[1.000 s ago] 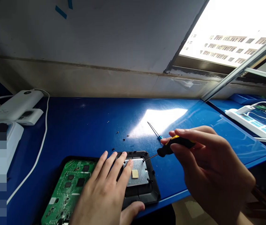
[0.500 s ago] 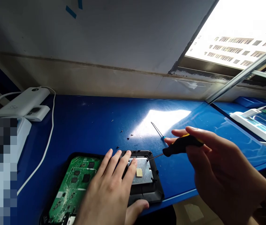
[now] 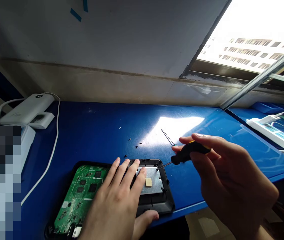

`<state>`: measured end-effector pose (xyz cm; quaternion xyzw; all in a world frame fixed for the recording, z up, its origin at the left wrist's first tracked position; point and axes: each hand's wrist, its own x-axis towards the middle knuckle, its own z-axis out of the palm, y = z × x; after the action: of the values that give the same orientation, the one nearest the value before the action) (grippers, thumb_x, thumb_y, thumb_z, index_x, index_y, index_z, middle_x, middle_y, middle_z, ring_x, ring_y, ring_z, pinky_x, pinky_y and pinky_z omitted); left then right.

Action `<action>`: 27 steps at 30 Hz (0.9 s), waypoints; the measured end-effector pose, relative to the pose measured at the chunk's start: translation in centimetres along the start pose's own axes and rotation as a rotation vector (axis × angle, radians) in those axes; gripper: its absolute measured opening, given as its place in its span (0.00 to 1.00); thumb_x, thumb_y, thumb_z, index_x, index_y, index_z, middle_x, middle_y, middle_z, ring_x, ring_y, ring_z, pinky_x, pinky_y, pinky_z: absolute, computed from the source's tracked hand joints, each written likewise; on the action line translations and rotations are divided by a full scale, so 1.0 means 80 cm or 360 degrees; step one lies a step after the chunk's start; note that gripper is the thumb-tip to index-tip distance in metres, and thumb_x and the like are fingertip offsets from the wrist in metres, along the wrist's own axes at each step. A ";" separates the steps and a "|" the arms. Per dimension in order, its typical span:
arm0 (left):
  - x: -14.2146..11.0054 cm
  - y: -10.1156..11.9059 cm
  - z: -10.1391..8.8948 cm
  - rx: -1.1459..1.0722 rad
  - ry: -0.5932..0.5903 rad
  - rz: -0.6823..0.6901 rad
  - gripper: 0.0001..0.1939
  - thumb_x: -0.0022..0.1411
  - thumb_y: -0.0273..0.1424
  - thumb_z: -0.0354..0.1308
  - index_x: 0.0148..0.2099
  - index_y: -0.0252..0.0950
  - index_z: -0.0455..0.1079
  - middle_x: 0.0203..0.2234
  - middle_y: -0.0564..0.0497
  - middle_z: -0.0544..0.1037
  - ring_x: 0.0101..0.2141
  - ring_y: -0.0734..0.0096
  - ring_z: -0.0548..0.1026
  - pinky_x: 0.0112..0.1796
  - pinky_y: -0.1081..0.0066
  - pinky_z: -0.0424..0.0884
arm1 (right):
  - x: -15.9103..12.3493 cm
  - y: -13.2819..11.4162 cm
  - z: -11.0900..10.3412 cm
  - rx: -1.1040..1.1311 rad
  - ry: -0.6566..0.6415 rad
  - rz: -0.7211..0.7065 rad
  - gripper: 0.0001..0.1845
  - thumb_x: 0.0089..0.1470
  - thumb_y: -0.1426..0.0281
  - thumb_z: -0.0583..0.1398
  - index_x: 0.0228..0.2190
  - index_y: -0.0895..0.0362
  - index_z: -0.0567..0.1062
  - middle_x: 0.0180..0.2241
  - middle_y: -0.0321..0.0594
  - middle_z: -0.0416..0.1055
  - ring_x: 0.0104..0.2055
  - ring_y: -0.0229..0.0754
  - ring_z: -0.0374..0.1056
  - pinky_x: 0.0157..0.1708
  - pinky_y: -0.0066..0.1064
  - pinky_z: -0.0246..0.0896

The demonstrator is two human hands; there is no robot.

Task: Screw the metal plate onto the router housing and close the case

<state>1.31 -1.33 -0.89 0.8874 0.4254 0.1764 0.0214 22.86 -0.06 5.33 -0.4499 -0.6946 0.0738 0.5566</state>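
on the casing [image 3: 163, 203], left hand [image 3: 121, 196] rests spread; right hand [image 3: 232, 176] grips screwdriver [image 3: 184, 154], tip unclear.

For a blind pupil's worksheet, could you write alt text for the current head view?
A right hand holds a screwdriver to the corner of a metal plate in a black casing; the left hand rests across it. A green circuit board lies left, small screws beyond.
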 end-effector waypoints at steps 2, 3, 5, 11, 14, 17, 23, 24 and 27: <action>-0.001 -0.003 0.000 0.0001 -0.0005 0.0046 0.36 0.64 0.50 0.64 0.67 0.37 0.68 0.66 0.41 0.72 0.63 0.43 0.73 0.61 0.45 0.72 | -0.001 -0.003 0.001 -0.0014 0.0030 -0.0007 0.26 0.60 0.82 0.65 0.54 0.46 0.78 0.46 0.35 0.81 0.42 0.42 0.82 0.42 0.36 0.82; -0.001 -0.003 0.000 0.0006 -0.0010 0.0050 0.36 0.64 0.50 0.63 0.68 0.37 0.68 0.66 0.41 0.72 0.63 0.43 0.73 0.61 0.44 0.73 | -0.001 -0.004 0.003 -0.0020 0.0021 0.0005 0.26 0.60 0.82 0.64 0.54 0.45 0.78 0.46 0.35 0.81 0.42 0.42 0.81 0.41 0.37 0.82; 0.000 -0.004 0.000 0.0026 -0.0012 0.0052 0.36 0.65 0.51 0.63 0.68 0.37 0.68 0.66 0.41 0.72 0.63 0.42 0.73 0.60 0.43 0.73 | -0.001 -0.007 0.005 -0.0020 -0.0023 0.0025 0.25 0.61 0.81 0.64 0.54 0.44 0.78 0.46 0.35 0.81 0.42 0.44 0.81 0.41 0.39 0.82; 0.000 -0.006 0.000 0.0034 -0.0016 0.0069 0.35 0.64 0.49 0.64 0.67 0.37 0.68 0.66 0.40 0.73 0.62 0.40 0.73 0.58 0.41 0.75 | 0.002 -0.007 0.010 -0.0112 0.0011 0.0035 0.24 0.60 0.80 0.65 0.54 0.45 0.78 0.46 0.35 0.80 0.41 0.42 0.82 0.41 0.36 0.82; 0.001 -0.002 -0.002 0.0039 -0.0028 0.0042 0.36 0.63 0.49 0.66 0.67 0.37 0.68 0.65 0.41 0.73 0.62 0.40 0.73 0.58 0.42 0.75 | 0.001 -0.003 0.009 -0.0166 0.0053 0.0036 0.22 0.61 0.78 0.66 0.53 0.45 0.78 0.46 0.34 0.82 0.41 0.40 0.82 0.40 0.34 0.82; 0.003 0.007 -0.004 0.0082 -0.0074 -0.0069 0.38 0.58 0.49 0.70 0.66 0.38 0.71 0.65 0.42 0.74 0.63 0.41 0.73 0.59 0.43 0.74 | -0.001 0.002 0.005 -0.0189 0.0027 0.0084 0.20 0.63 0.74 0.65 0.55 0.46 0.75 0.44 0.33 0.83 0.41 0.41 0.82 0.42 0.36 0.83; 0.003 0.011 0.001 -0.0071 -0.0068 -0.0203 0.39 0.57 0.50 0.71 0.66 0.43 0.70 0.66 0.45 0.73 0.65 0.43 0.70 0.62 0.44 0.71 | 0.006 0.014 0.003 0.0000 0.0248 0.0034 0.24 0.59 0.76 0.68 0.54 0.49 0.72 0.41 0.35 0.83 0.39 0.43 0.84 0.39 0.34 0.85; 0.003 0.009 0.003 -0.0095 -0.0063 -0.0211 0.38 0.57 0.49 0.71 0.66 0.43 0.70 0.66 0.45 0.73 0.65 0.42 0.70 0.62 0.43 0.70 | 0.008 0.018 0.006 0.0082 0.0270 0.0016 0.23 0.59 0.76 0.68 0.53 0.49 0.72 0.42 0.35 0.83 0.40 0.43 0.84 0.39 0.34 0.85; 0.003 0.006 0.004 -0.0094 -0.0083 -0.0144 0.39 0.56 0.47 0.72 0.66 0.42 0.70 0.66 0.44 0.73 0.65 0.40 0.70 0.62 0.40 0.71 | 0.013 0.032 0.020 0.0220 0.0156 0.0099 0.19 0.61 0.75 0.67 0.50 0.49 0.70 0.44 0.36 0.84 0.40 0.44 0.84 0.38 0.36 0.86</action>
<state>1.85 -1.42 -1.01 0.8705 0.4590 0.1646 0.0666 22.91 2.80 3.94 -0.4348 -0.6455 0.1166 0.6170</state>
